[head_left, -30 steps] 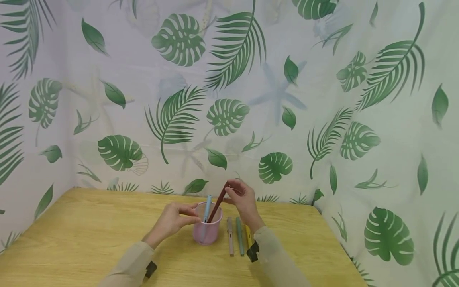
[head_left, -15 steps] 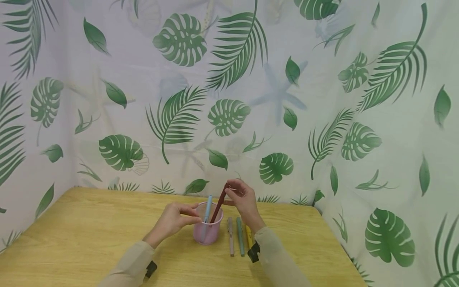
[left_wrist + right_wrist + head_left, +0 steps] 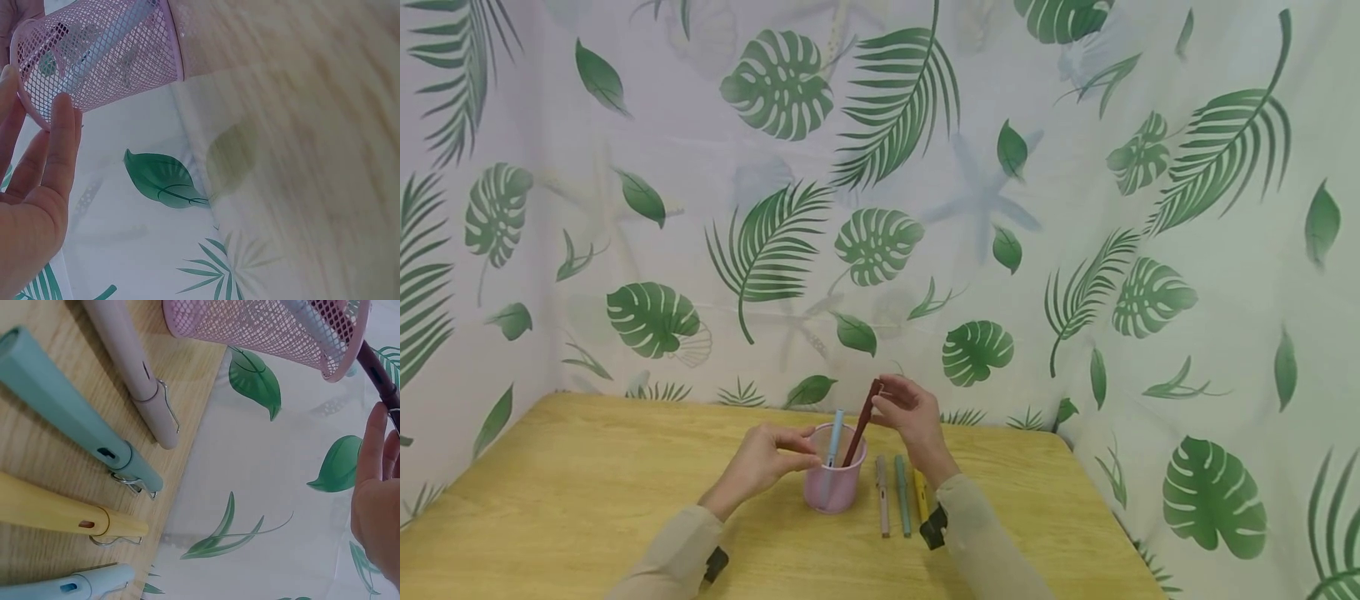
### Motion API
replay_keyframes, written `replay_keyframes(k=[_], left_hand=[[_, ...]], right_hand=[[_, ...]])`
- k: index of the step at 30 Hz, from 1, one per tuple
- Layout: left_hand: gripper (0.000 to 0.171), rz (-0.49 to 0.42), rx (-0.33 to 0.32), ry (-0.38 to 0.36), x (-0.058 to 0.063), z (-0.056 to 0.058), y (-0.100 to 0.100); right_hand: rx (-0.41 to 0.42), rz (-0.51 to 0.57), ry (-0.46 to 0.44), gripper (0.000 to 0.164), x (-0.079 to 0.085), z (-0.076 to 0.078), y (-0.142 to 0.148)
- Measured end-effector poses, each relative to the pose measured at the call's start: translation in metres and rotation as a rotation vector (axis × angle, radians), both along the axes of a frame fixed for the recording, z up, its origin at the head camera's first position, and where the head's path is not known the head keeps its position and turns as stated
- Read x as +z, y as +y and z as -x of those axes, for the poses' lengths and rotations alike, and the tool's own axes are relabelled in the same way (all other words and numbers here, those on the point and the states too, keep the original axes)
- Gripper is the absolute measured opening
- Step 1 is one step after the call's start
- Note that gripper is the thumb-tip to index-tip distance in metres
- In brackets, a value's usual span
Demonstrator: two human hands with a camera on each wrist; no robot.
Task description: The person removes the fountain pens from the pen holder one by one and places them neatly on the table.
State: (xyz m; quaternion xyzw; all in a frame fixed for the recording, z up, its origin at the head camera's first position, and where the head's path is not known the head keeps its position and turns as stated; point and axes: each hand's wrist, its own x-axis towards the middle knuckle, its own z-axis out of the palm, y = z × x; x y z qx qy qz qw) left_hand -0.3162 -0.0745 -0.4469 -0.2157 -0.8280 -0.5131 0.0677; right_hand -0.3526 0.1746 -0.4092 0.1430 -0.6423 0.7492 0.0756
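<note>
A pink mesh pen holder (image 3: 832, 492) stands upright on the table. The left hand (image 3: 761, 457) grips its rim; in the left wrist view, fingers (image 3: 61, 137) lie against the mesh near the mouth. Inside leans a light blue pen (image 3: 835, 433). My right hand (image 3: 913, 417) pinches a dark red pen (image 3: 862, 423) by its upper, clip end, while its lower part slants down into the holder. Right of the holder lie a mauve pen (image 3: 882, 496), a green pen (image 3: 902, 496) and a yellow pen (image 3: 921, 493), the last partly behind the right wrist.
Another light blue pen (image 3: 69, 584) lies beyond the yellow one, seen in the right wrist view. The wooden table (image 3: 625, 467) meets a white leaf-patterned cloth (image 3: 880, 317) at its back edge. More cloth hangs at both sides.
The dark red pen has become slightly steeper, its lower end shifting a little to the right inside the holder. The left hand and the holder stay nearly still.
</note>
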Motion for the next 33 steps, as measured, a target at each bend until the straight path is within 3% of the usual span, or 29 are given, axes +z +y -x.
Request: replay_keyframes(k=[33], left_hand=[[0.008,-0.002,0.008,0.003,0.001,-0.001,0.0]], right_hand=[[-0.028,0.165,-0.048,0.034,0.011,0.001,0.013]])
